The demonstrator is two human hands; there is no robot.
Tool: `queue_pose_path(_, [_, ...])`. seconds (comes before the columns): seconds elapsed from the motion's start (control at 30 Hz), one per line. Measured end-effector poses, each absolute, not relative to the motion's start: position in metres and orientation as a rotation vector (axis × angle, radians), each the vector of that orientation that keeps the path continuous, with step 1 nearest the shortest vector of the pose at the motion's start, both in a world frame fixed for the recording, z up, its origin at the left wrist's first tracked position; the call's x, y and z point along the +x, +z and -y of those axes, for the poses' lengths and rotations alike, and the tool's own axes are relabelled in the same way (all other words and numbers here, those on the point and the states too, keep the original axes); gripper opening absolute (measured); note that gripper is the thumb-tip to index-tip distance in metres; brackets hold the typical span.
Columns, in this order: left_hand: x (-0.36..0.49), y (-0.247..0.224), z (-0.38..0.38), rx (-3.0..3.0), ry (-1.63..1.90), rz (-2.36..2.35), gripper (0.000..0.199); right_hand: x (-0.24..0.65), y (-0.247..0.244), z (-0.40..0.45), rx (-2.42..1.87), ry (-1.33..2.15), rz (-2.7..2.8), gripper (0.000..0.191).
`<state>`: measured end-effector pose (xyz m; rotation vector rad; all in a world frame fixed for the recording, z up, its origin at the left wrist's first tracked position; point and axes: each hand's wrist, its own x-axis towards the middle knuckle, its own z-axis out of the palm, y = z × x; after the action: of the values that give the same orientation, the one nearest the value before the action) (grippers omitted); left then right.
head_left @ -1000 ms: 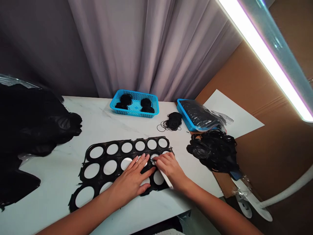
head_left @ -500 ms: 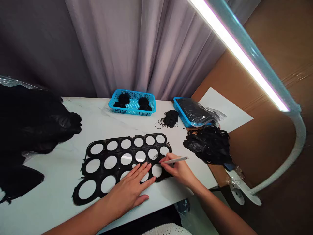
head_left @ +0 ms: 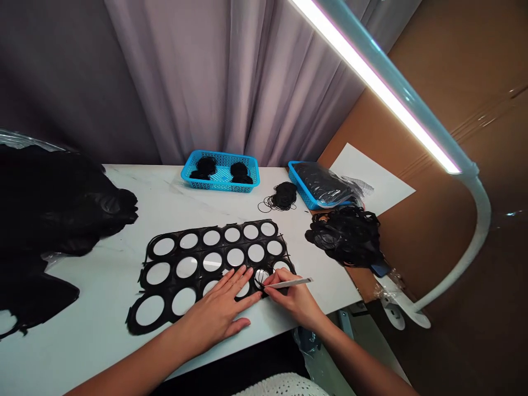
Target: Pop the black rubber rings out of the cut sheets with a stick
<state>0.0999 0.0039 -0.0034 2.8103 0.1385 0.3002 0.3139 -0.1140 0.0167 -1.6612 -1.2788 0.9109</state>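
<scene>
A black sheet with several rows of round cut-out holes (head_left: 200, 254) lies flat on the white marble-look table (head_left: 165, 203). My left hand (head_left: 216, 305) rests palm down on its near edge, fingers spread, holding nothing. My right hand (head_left: 289, 294) pinches a slim white pointed tool (head_left: 291, 283). The tool's tip is hidden by my fingers, which sit at a hole near the sheet's right end. Thin black strands stick out around the sheet's edges.
Two blue plastic baskets (head_left: 220, 175) (head_left: 299, 187) hold black coils, one with a plastic bag. A loose pile of black rings (head_left: 282, 197) and a large black tangle (head_left: 346, 236) lie to the right. A heap of black material (head_left: 53, 203) fills the left. A lamp arm (head_left: 371, 82) crosses above.
My right hand has lifted from the sheet's surface and now holds the tool up across its fingers, tip down at a hole. The whole scene has drifted left and down as my head turned.
</scene>
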Motion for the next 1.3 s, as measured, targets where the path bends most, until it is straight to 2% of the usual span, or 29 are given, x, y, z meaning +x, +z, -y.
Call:
queue_pose_path(0.23, [0.101,0.0,-0.003,2.827,0.264,-0.143,0.065,0.314,0.016,0.115,-1.669,0.804,1.388,0.016])
queue_pose_path(0.43, [0.1,-0.004,-0.003,2.818,0.277,-0.159,0.06,0.307,0.002,0.122,-1.593,0.216,1.91,0.012])
queue_pose_path(0.53, [0.1,-0.004,-0.004,2.803,0.271,-0.165,0.06,0.309,-0.003,0.12,-1.557,0.039,2.07,0.015])
queue_pose_path(0.67, [0.1,-0.003,-0.004,2.797,0.248,-0.155,0.058,0.337,-0.001,0.103,-1.653,-0.081,1.973,0.015])
queue_pose_path(0.83, [0.101,0.0,-0.003,2.782,0.233,-0.158,0.059,0.388,0.023,0.07,-1.919,-0.194,1.42,0.016])
queue_pose_path(0.9, [0.099,0.004,-0.004,2.772,0.232,-0.143,0.06,0.392,0.032,0.058,-1.912,-0.051,1.285,0.016])
queue_pose_path(1.1, [0.075,0.013,-0.003,2.801,0.279,-0.193,0.059,0.333,0.032,0.051,-1.612,0.75,1.366,0.015])
queue_pose_path(1.3, [0.049,0.009,0.007,2.861,0.326,-0.29,0.059,0.29,0.02,0.075,-1.472,1.0,1.571,0.019])
